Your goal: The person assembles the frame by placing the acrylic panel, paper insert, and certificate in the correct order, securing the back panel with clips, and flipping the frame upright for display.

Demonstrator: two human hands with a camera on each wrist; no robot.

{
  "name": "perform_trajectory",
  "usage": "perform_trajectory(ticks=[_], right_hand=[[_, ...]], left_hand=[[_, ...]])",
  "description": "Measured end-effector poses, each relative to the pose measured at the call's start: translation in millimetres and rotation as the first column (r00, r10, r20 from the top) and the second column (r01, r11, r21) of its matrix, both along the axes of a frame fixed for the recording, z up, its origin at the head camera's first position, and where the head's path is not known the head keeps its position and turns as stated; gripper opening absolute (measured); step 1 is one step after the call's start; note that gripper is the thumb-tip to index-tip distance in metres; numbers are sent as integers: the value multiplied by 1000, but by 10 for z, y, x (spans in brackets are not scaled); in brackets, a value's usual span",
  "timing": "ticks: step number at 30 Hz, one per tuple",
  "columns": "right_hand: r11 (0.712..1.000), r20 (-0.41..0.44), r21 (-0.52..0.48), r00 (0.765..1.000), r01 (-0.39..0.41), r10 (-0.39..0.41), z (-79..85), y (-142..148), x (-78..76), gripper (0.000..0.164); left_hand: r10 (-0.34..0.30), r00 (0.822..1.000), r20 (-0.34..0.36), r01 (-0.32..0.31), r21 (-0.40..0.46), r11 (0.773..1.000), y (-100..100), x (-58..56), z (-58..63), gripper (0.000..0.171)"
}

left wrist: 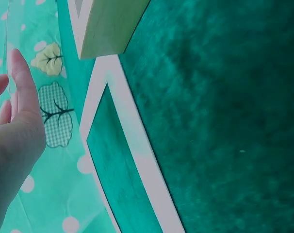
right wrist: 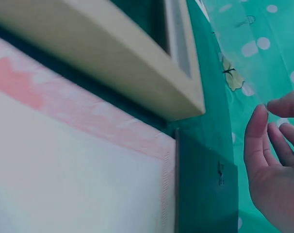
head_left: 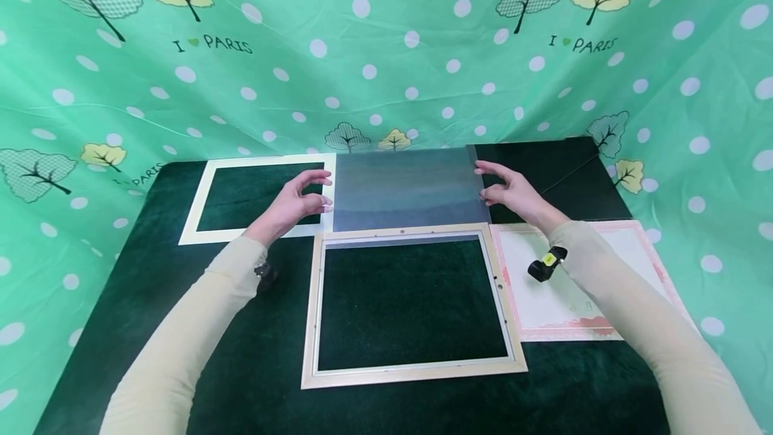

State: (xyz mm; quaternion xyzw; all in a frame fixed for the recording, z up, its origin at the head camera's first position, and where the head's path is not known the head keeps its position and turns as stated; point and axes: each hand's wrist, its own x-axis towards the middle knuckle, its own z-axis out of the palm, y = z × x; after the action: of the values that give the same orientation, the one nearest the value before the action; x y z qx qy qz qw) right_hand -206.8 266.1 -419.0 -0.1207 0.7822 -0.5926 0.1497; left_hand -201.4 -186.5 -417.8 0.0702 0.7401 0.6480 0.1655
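A clear, see-through sheet (head_left: 404, 188) is held up by both hands behind a pale wooden picture frame (head_left: 417, 376). My left hand (head_left: 291, 201) pinches its left edge between thumb and fingers. At the opposite edge, my right hand (head_left: 513, 195) grips it the same way. In the left wrist view, the left hand (left wrist: 21, 111) has the thin sheet edge between its fingers. The right wrist view shows the right hand (right wrist: 275, 155) with thumb and fingertip closed on a sheet corner. The wooden frame lies flat, its opening showing dark green cloth.
A white mat border (head_left: 193, 223) lies at the back left. To the right is a pink-bordered paper (head_left: 531, 274), partly under the right forearm. Behind it lies a black backing board (head_left: 580, 186). A green polka-dot curtain (head_left: 386, 52) hangs behind the table.
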Motion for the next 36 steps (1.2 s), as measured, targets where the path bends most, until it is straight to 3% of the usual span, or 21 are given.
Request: perform_trajectory(ticks=[4, 14, 28, 36], right_hand=[[1000, -16, 19, 1000, -24, 25, -24, 29, 64, 65], [997, -50, 59, 997, -49, 52, -97, 80, 230, 66], [995, -73, 66, 994, -76, 81, -137, 68, 504, 66], [986, -45, 144, 995, -81, 89, -135, 19, 630, 64]], left_hand=[[-14, 1000, -12, 14, -25, 1000, 4, 79, -3, 55], [-62, 998, -18, 63, 4, 998, 4, 189, -67, 56], [-124, 992, 0, 124, -71, 990, -63, 388, -95, 52], [-161, 987, -11, 159, -108, 981, -108, 512, -99, 44]])
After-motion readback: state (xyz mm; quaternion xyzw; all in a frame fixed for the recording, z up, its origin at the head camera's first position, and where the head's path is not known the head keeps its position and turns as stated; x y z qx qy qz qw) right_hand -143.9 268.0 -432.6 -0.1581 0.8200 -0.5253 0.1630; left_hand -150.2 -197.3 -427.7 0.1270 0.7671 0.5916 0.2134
